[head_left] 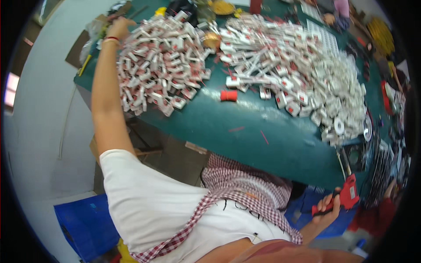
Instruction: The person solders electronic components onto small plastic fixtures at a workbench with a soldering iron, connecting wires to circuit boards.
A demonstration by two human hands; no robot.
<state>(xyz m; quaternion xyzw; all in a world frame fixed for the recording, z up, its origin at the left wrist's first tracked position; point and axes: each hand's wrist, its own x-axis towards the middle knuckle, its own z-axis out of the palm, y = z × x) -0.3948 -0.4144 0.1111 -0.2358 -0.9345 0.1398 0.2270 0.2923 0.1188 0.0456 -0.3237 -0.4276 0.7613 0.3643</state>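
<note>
My right hand [328,205] is wrapped round the handle of a red glue gun [349,193], held at the table's front right edge. My left arm stretches far out, and my left hand [119,28], with a red band at the wrist, is at the table's far left corner. Its fingers are small and blurred, so what they touch does not show. Beside that arm lies a big heap of small white plastic pieces with red parts [160,65]. A second heap of white pieces with white leads [285,65] spreads across the middle and right.
The green table [210,120] carries a small red block [228,96] and thin red strips [264,137]. A copper-coloured round item [211,40] sits between the heaps. Bundled black cables [380,173] lie at right. Other people are at the right side. A blue bin [83,223] stands lower left.
</note>
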